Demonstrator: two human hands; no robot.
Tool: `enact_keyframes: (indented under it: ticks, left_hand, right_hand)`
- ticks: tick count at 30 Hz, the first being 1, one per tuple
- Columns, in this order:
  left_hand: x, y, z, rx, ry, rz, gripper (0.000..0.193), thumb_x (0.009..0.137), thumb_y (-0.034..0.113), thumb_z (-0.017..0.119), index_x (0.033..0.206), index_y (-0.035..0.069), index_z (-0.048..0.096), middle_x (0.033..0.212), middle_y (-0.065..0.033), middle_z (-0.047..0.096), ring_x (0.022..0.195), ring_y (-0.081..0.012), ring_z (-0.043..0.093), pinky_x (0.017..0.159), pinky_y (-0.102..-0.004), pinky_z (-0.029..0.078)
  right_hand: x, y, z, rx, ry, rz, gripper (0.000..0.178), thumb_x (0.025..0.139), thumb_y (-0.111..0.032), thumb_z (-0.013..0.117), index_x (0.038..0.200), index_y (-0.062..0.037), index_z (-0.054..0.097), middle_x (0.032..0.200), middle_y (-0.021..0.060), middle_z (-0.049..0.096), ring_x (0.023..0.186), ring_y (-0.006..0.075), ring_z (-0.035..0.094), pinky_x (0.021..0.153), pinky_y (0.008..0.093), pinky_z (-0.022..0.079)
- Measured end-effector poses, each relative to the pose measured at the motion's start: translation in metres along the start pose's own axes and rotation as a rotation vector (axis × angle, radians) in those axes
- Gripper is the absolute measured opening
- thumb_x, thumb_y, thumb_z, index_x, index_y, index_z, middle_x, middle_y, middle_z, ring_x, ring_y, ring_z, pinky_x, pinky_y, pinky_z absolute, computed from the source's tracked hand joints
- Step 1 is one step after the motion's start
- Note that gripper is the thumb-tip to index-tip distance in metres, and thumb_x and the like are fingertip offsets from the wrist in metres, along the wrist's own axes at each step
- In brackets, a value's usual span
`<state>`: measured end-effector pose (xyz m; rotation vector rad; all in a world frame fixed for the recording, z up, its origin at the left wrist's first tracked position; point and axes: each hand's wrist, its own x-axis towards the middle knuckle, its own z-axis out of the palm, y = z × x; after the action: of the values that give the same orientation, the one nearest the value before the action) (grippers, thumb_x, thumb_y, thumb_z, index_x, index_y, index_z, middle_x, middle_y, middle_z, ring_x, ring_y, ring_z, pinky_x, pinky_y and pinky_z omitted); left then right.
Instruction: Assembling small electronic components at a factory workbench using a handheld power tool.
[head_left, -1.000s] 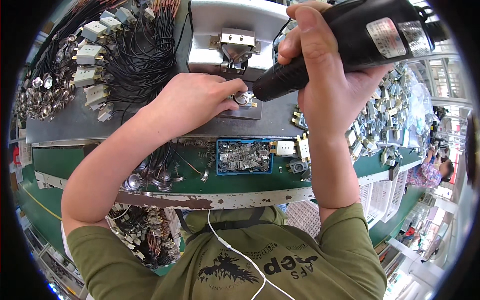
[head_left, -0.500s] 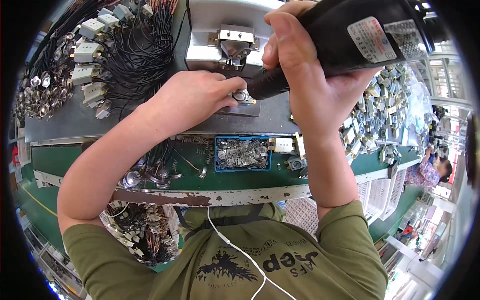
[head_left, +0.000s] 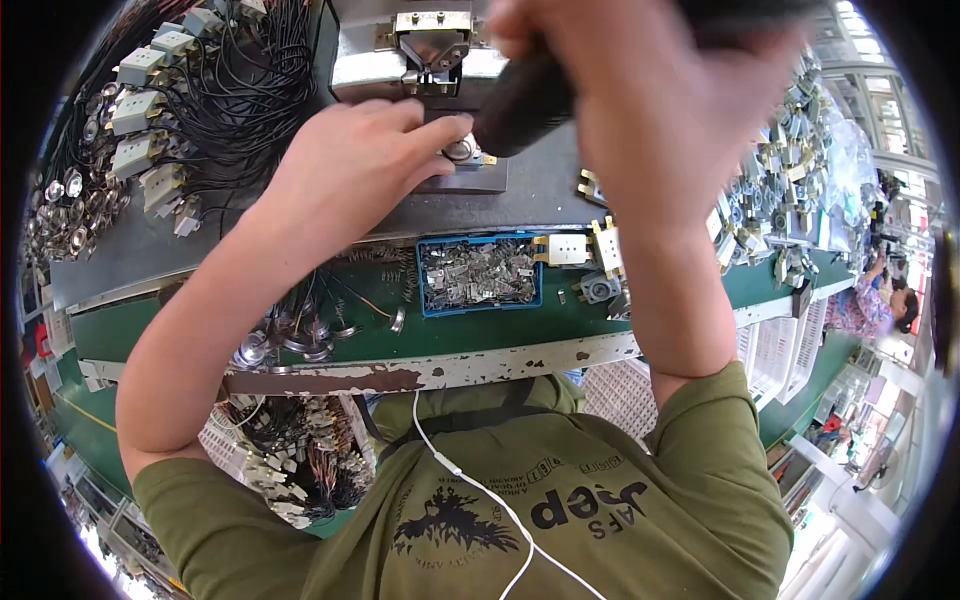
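Observation:
My right hand (head_left: pixel 660 110), blurred by motion, is wrapped round a thick black power tool (head_left: pixel 525 105) with a tapering nose. The nose points down and left, close beside a small part with a round metal cap (head_left: pixel 461 149) and a brass tab. My left hand (head_left: pixel 350 165) pinches that part between thumb and forefinger on a dark metal block (head_left: pixel 480 179). Just behind stands a metal fixture (head_left: pixel 432 45) with a bright bracket. The tool's tip seems to meet the part's right side, but I cannot tell whether they touch.
A blue tray (head_left: pixel 480 313) of small metal clips sits at the bench's front, beside white blocks with brass tabs (head_left: pixel 568 249). Black wires with white blocks (head_left: pixel 135 112) and metal cups (head_left: pixel 78 215) lie left. More blocks (head_left: pixel 800 170) are heaped right. Another person (head_left: pixel 880 305) is far right.
The view has shifted, so the bench sits higher and slightly left. My right hand and the tool have risen and are now blurred. My left hand still pinches the part.

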<state>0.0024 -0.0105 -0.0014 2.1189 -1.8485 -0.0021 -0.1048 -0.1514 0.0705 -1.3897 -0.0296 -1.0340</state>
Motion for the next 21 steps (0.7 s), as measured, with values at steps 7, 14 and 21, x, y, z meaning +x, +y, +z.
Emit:
enact_keyframes:
  ticks: [7,14,21]
  left_hand:
    - [-0.018,0.058,0.001,-0.003,-0.226,0.285,0.012,0.073,0.015,0.069,0.083,0.010,0.069,0.086,-0.0023,0.062,0.094,-0.0195,0.061,0.083,-0.0341,0.048]
    - [-0.029,0.062,0.014,0.072,-0.205,0.306,0.011,0.074,0.018,0.068,0.082,0.010,0.068,0.083,-0.0004,0.061,0.088,-0.0177,0.059,0.077,-0.0310,0.044]
    - [-0.033,0.067,0.015,0.154,-0.244,0.295,0.013,0.075,0.018,0.068,0.084,0.009,0.068,0.080,-0.0006,0.063,0.085,-0.0182,0.060,0.073,-0.0320,0.044]
  right_hand:
    - [0.012,-0.001,-0.034,-0.044,0.034,-0.046,0.033,0.090,0.003,0.075,0.117,0.0052,0.056,0.087,0.0113,0.070,0.068,0.0164,0.069,0.060,0.0281,0.059]
    - [0.027,-0.018,-0.039,-0.030,0.023,-0.171,0.030,0.091,0.002,0.074,0.115,0.0051,0.057,0.085,0.0109,0.070,0.065,0.0158,0.067,0.058,0.0279,0.057]
    - [0.055,0.003,0.000,-0.019,0.022,-0.282,0.027,0.093,0.000,0.073,0.114,0.0049,0.058,0.083,0.0104,0.069,0.063,0.0153,0.066,0.057,0.0278,0.056]
